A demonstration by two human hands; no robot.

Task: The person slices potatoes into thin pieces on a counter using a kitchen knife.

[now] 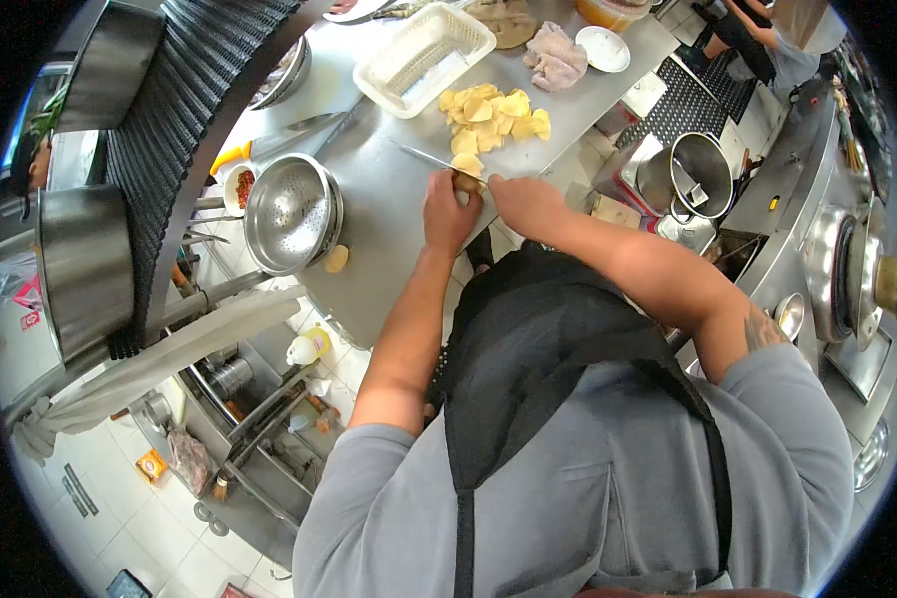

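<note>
My left hand (450,211) is closed around a brown-skinned potato (468,185) at the near edge of the steel table (379,209). In my right hand (526,205) is a knife (425,156); its blade lies across the potato and points to the left. A pale slice (466,163) sits by the blade. Beyond my hands is a loose pile of yellow potato slices (495,116). To the left stands a metal colander (287,213), with a single slice (337,259) beside it. My fingers partly hide the potato and the knife handle.
A white plastic basket (424,60) stands behind the slices. Nearby lie a crumpled plastic bag (555,57) and a small white plate (602,50). An orange-handled knife (231,157) rests at the left. A large pot (701,174) is to the right. Another person (802,50) is at the upper right.
</note>
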